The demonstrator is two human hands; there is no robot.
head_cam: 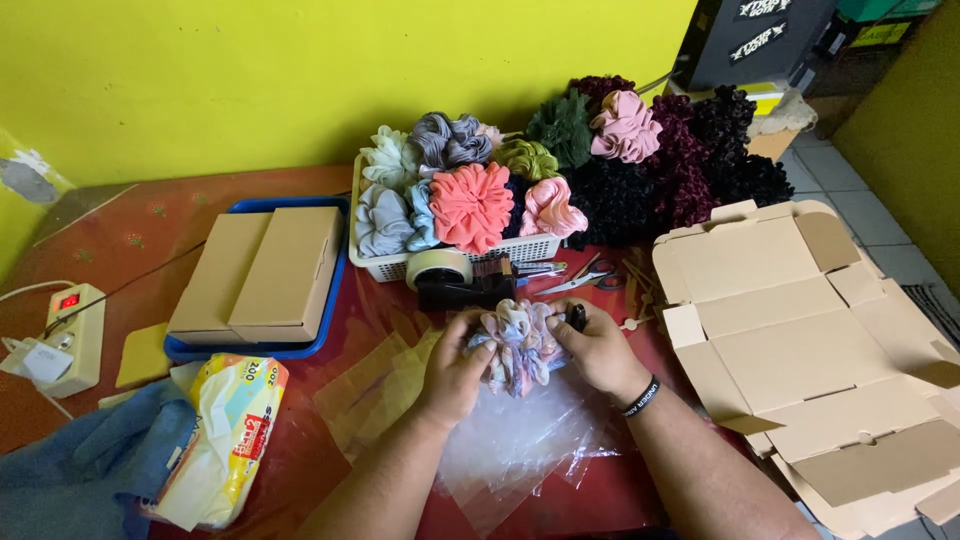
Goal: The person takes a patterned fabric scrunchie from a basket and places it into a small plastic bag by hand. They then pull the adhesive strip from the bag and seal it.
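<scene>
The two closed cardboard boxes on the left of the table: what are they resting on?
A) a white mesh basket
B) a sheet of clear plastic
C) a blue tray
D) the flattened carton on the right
C: the two closed cardboard boxes lie side by side inside a blue tray, whose rim shows around them; the white basket beside it holds fabric scrunchies instead.

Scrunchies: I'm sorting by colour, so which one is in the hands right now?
The pastel tie-dye scrunchie, held between the left hand and right hand above clear plastic bags. All the others sit in the white basket or piled beside it.
</scene>
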